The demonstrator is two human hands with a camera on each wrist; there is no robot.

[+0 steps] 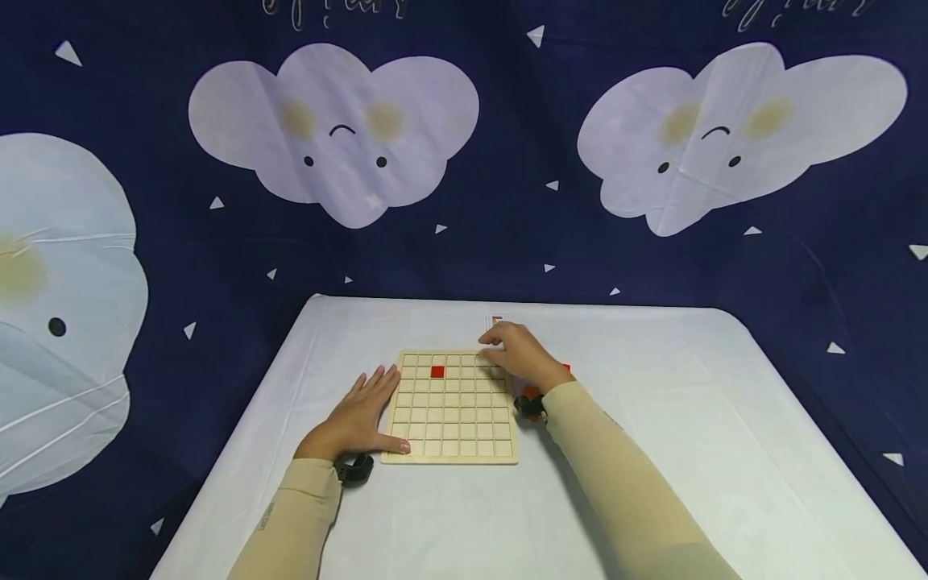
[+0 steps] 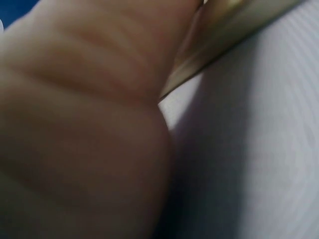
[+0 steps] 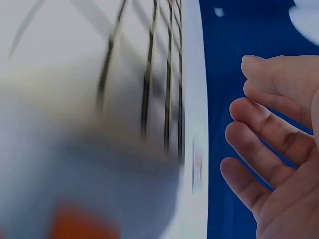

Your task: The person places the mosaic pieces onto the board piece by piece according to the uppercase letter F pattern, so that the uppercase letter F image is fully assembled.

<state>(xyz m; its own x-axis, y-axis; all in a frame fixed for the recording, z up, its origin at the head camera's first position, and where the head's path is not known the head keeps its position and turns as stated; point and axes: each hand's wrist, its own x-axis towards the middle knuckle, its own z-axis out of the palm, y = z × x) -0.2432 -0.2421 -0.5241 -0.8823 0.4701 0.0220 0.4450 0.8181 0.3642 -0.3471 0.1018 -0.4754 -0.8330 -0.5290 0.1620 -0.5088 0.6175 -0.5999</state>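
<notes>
A pale wooden grid board (image 1: 453, 427) lies on the table, with a red square tile (image 1: 437, 371) in one of its upper cells. My left hand (image 1: 357, 415) rests along the board's left side, fingers spread, thumb on the lower left corner. In the left wrist view, the hand's skin (image 2: 84, 124) fills much of the picture beside the board's edge (image 2: 214, 50). Over the board's upper right corner hovers my right hand (image 1: 518, 353). Its fingers (image 3: 259, 149) bend loosely in the right wrist view, with nothing between them and the thumb.
Orange-red pieces (image 1: 532, 392) lie right of the board, partly hidden by the right wrist. A small printed card (image 1: 496, 321) lies beyond the board. The white table (image 1: 623, 338) ends at a dark blue cloth (image 1: 507, 250) with cloud prints.
</notes>
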